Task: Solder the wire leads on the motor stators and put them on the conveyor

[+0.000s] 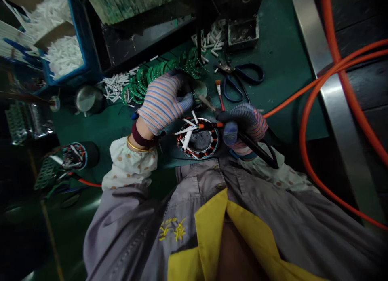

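A round stator (216,142) with orange-and-black windings and white sleeves poking up lies close to my body. My left hand (165,101), in a striped glove with dark fingertips, is curled above and left of it. Its fingers are bent together, and whatever they pinch is hidden. My right hand (247,125), gloved alike, is closed round a soldering iron (214,109) with a black cable. The iron's metal tip points up-left toward a small round dish (200,88) near my left fingertips, above the stator.
Green perforated strips (151,79) and loose white sleeves (117,87) lie behind my left hand. Blue-handled scissors (233,85), a brush (220,93) and a metal box (242,32) sit beyond my right. A blue bin (86,58), metal cup (88,99), second stator (74,155) and orange hose (306,123) flank me.
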Demonstrator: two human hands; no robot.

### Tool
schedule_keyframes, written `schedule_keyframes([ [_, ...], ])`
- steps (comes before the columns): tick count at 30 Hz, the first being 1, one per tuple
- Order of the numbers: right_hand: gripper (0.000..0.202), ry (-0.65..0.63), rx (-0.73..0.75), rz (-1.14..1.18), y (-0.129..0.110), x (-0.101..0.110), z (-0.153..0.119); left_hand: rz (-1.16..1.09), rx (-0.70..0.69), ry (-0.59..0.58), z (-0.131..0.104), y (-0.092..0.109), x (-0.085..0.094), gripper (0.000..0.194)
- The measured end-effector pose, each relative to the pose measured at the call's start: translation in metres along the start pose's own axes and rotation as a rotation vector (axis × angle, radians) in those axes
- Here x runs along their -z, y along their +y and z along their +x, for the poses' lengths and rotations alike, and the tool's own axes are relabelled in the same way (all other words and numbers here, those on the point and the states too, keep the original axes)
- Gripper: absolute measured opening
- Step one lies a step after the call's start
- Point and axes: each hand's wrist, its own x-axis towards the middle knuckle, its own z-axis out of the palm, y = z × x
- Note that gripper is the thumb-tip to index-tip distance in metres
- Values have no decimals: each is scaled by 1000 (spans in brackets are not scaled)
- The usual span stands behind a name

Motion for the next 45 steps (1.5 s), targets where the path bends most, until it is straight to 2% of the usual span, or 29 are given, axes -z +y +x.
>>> schedule_keyframes([
  [2, 67, 48, 31, -10, 0, -2, 2, 28, 17, -7, 0, 0, -1, 17],
  [4, 69, 71, 44, -114, -1, -2, 3, 27, 33, -14, 1, -2, -3, 15],
  [7, 69, 59, 19, -264, -5, -1, 2, 21, 25, 4, 1, -8, -5, 14],
  [13, 64, 124, 23, -190, -10, 4, 1, 109, 35, 11, -1, -14, -14, 17],
  [16, 67, 71, -28, -201, -10, 5, 0, 125, 52, 40, -2, -11, -19, 16],
  [20, 68, 63, -12, -103, -6, 1, -4, 53, 31, 63, -2, -11, -18, 17],
  [22, 63, 24, -26, -84, -3, -2, -7, 1, 31, 40, -2, -16, -14, 20],
  [27, 42, -174, -61, -65, 4, -1, -10, -167, -31, 37, -5, -28, -9, 25],
  [32, 48, -66, -11, -89, 2, 5, -6, -218, -96, 106, -15, -25, -20, 16],
  [36, 47, -127, -56, -111, 1, 8, -4, -178, -77, 152, -16, -18, -26, 14],
  [38, 46, -137, -75, -87, 2, 7, -4, -107, -56, 132, -13, -15, -25, 14],
  [41, 49, -86, -57, -53, 4, 3, -5, -11, -20, 66, -6, -13, -18, 15],
  [45, 56, -24, -4, -11, 2, 3, -4, -41, 25, -18, 1, -9, -9, 20],
])
